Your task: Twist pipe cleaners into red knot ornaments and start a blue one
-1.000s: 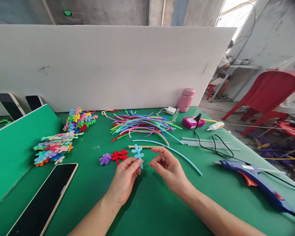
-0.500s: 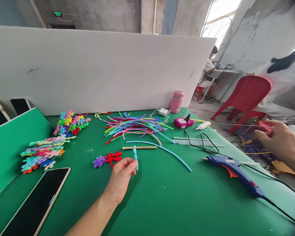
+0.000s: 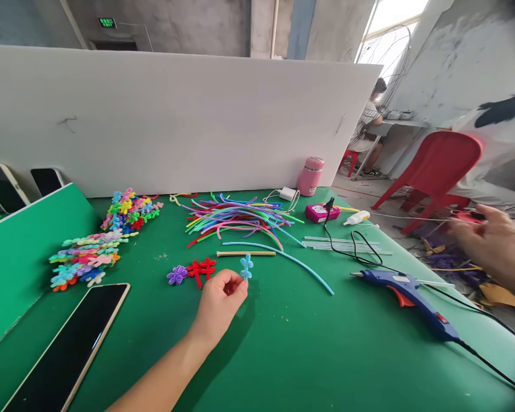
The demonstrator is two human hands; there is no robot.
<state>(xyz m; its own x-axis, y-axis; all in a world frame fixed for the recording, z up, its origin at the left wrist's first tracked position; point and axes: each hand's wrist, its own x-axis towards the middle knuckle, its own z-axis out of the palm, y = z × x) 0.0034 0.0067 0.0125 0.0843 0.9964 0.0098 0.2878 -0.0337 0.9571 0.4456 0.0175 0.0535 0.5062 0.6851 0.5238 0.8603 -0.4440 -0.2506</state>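
My left hand [image 3: 221, 297] is closed in a pinch on a light-blue pipe-cleaner flower [image 3: 246, 266], holding it upright above the green table. Its looped petals show above my fingertips. Just left of this hand lie a red pipe-cleaner piece [image 3: 201, 269] and a purple pipe-cleaner flower [image 3: 177, 275]. My right hand [image 3: 491, 240] is out past the table's right edge, blurred. A red object [image 3: 468, 217] shows at its fingertips; I cannot tell what it is or whether it is gripped.
Loose pipe cleaners [image 3: 244, 217] lie in a heap, with a single blue one [image 3: 300, 265] and a thin stick [image 3: 246, 253] in front. A glue gun [image 3: 407, 294] with its cord is at right. Finished flowers [image 3: 88, 257] and a phone [image 3: 68, 343] are at left.
My left hand has turned the light-blue flower from edge-on to face the camera and raised it slightly. My right hand stays out at the right. The whole view has shifted slightly.
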